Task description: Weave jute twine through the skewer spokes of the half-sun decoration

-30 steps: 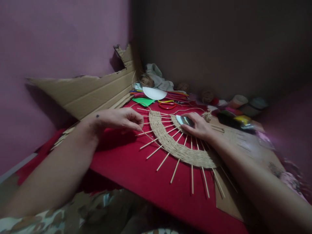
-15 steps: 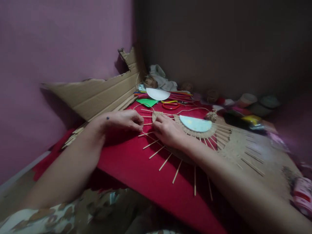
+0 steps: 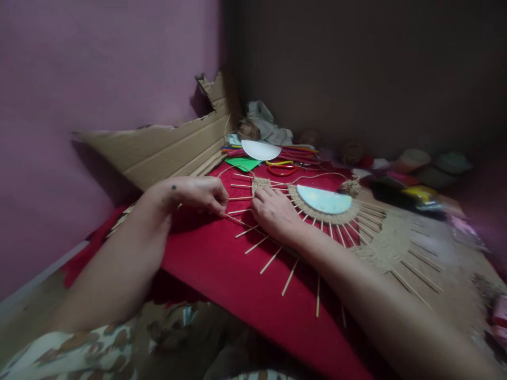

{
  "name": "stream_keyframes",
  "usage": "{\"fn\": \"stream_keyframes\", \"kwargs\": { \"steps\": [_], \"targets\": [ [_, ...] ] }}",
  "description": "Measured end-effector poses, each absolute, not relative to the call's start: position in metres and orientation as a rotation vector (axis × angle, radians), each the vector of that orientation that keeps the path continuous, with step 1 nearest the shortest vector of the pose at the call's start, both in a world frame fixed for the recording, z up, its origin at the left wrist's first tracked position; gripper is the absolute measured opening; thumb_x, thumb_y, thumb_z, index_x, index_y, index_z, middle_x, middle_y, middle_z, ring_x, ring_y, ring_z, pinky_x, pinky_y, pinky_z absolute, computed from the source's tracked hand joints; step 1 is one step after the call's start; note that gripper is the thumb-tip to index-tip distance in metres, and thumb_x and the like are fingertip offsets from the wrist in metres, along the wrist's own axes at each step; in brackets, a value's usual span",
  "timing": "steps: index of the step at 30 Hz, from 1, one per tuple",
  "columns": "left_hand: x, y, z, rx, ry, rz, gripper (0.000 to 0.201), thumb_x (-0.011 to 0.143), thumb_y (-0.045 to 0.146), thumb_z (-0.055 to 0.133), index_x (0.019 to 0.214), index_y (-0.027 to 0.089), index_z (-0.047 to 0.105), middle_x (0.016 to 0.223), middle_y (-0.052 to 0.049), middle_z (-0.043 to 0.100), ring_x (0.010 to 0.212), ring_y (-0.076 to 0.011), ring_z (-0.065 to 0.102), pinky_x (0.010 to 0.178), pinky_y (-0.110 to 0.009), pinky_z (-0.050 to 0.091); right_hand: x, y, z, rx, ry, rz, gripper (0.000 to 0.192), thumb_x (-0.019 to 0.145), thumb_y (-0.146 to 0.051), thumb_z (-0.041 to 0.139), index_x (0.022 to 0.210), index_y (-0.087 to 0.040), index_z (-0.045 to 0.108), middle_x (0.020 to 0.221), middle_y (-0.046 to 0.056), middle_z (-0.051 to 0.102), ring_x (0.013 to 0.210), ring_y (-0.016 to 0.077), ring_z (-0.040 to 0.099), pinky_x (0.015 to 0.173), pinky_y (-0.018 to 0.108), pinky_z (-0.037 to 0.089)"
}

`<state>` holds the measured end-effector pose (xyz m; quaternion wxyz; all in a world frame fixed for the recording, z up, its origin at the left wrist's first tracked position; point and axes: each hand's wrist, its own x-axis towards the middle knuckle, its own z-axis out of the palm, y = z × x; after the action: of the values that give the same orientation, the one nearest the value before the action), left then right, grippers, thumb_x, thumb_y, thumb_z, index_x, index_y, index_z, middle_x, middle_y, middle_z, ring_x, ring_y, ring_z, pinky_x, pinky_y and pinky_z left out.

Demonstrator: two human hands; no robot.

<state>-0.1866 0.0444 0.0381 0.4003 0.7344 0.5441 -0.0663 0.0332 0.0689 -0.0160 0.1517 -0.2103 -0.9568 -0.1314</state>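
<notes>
A fan of thin wooden sticks [image 3: 290, 277] spreads around a pale blue half-disc [image 3: 324, 199] with a woven twine band [image 3: 332, 217] along its curved edge. Farther out on the sticks is a second woven band [image 3: 260, 184], partly covered by my right hand [image 3: 277, 212], whose bent fingers grip it from above. My left hand [image 3: 209, 196] is closed at the stick tips on the left. It pinches a strand of twine [image 3: 237, 219] that runs taut towards the space beneath my right hand. My right forearm hides part of the lower sticks.
Red cloth [image 3: 222, 279] covers the work surface. Torn cardboard [image 3: 166, 150] leans on the left wall. Behind lie a white half-disc [image 3: 261, 150], green paper [image 3: 243, 164], red-handled scissors [image 3: 282, 170] and a twine ball [image 3: 248, 130]. Yellow packaging [image 3: 422, 194] lies at right.
My left hand has drawn slightly away from my right hand, and the twine between them shows longer and straighter. The view has shifted a little, so the weaving appears farther right.
</notes>
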Motion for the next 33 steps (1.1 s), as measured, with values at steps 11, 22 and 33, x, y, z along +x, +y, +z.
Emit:
{"fn": "stream_keyframes", "kwargs": {
  "steps": [11, 22, 33],
  "targets": [
    [-0.171, 0.050, 0.028, 2.388, 1.557, 0.257, 0.019, 0.083, 0.031, 0.053, 0.075, 0.015, 0.062, 0.065, 0.001, 0.056, 0.061, -0.0106, 0.047, 0.060, -0.022, 0.035, 0.035, 0.070, -0.017, -0.584, -2.734, -0.156, 0.022, 0.091, -0.014, 0.043, 0.085, -0.013, 0.064, 0.092, 0.011, 0.061, 0.086, 0.0225, 0.052, 0.077, 0.035, 0.040],
    [-0.152, 0.062, -0.010, 2.546, 1.735, 0.474, 0.014, 0.092, 0.027, 0.045, 0.090, 0.015, 0.054, 0.082, -0.007, 0.060, 0.072, -0.0172, 0.054, 0.064, -0.027, 0.037, 0.045, 0.085, -0.025, -1.215, -2.356, -0.056, 0.024, 0.085, -0.019, 0.046, 0.101, -0.014, 0.063, 0.098, 0.017, 0.062, 0.089, 0.0305, 0.049, 0.076, 0.043, 0.038],
    [-0.140, 0.051, 0.004, 2.374, 1.488, 0.507, 0.018, 0.088, 0.030, 0.049, 0.079, 0.015, 0.054, 0.071, -0.001, 0.057, 0.063, -0.0116, 0.049, 0.060, -0.023, 0.036, 0.062, 0.093, -0.021, -0.796, -2.501, 0.292, 0.026, 0.087, -0.020, 0.046, 0.111, -0.014, 0.057, 0.102, 0.012, 0.063, 0.089, 0.0224, 0.052, 0.082, 0.035, 0.040]
  ]
}}
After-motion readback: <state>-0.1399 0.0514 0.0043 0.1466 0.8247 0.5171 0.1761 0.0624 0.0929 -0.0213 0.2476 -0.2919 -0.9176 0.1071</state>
